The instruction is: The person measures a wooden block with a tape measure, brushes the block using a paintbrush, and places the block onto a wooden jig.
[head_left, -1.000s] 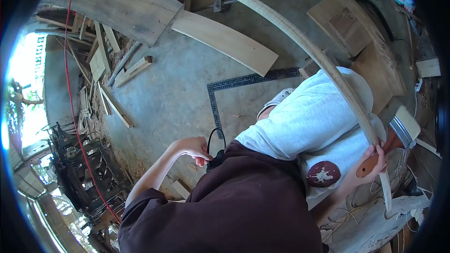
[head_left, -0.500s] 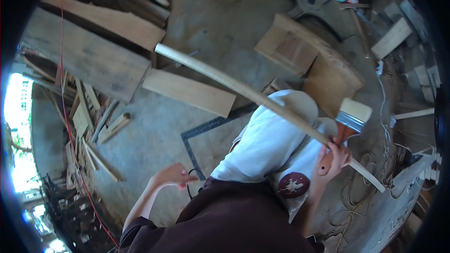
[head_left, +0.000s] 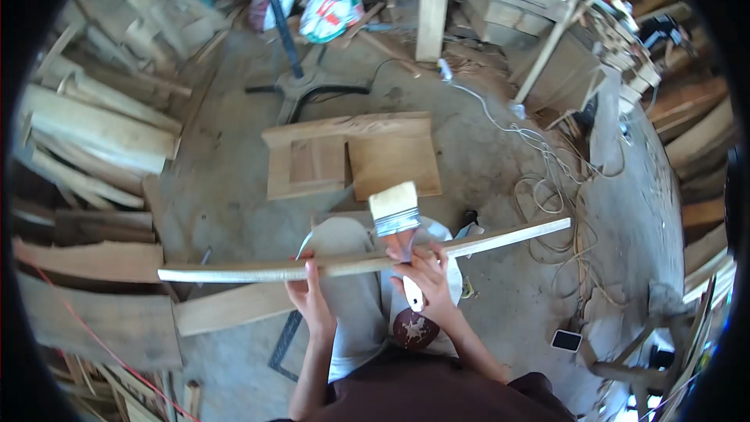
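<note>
A long, slightly curved wooden strip lies crosswise over my knees. My left hand grips it left of its middle, the thumb laid over the near face. My right hand is closed round the strip and also holds a wide paintbrush. The brush's pale bristles point up and away from me, and its handle passes under my fingers. Part of the dark metal square shows on the floor to the left of my legs.
Joined boards lie on the floor ahead, with a black star-shaped stand base behind them. A coiled cord and a phone are at the right. Planks are stacked at the left, plastic bags further back.
The view has swung to the right. My left hand has come up from beside my waist and taken hold of the strip, which now lies nearly level across my knees.
</note>
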A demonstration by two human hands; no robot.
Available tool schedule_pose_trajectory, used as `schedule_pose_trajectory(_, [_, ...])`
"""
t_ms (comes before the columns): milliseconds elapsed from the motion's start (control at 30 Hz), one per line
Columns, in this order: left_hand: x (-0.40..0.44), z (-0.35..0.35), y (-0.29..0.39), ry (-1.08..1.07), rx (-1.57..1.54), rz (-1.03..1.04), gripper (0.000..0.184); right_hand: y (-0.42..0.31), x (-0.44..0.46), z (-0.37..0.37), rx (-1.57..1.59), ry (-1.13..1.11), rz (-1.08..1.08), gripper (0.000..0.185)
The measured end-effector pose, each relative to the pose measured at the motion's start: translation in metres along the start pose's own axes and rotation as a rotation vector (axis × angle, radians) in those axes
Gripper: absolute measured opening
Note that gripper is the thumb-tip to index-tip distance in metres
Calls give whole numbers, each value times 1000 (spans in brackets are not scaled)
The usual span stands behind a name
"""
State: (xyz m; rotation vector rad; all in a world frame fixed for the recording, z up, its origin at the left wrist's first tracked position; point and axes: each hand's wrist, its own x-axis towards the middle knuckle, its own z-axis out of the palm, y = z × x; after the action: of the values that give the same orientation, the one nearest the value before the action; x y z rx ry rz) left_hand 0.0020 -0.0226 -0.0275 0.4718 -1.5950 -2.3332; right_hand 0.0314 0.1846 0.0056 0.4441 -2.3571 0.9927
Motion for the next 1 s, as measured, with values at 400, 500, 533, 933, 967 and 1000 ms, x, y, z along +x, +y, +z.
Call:
schedule_pose_trajectory(400, [-4, -22, -1, -219, 9, 86, 67, -51, 24, -3, 724, -116, 278, 26])
schedule_pose_trajectory(500, [-8, -30, -2, -244, -15, 45, 70, -53, 17, -3, 923, -131, 592, 11])
schedule_pose_trajectory(533, [-9, -33, -1, -238, -16, 22, 71, -50, 15, -8, 971, -139, 672, 9])
schedule_pose_trajectory(933, [-8, -32, -5, -245, -3, 98, 73, 50, -40, -203, 255, 585, 808, 7])
schedule_pose_trajectory(967, [-8, -33, -6, -245, 3, 101, 73, 52, -40, -211, 71, 543, 726, 7])
schedule_pose_trajectory(1000, [-8, -33, -6, -246, 10, 103, 72, 57, -39, -218, -109, 496, 645, 8])
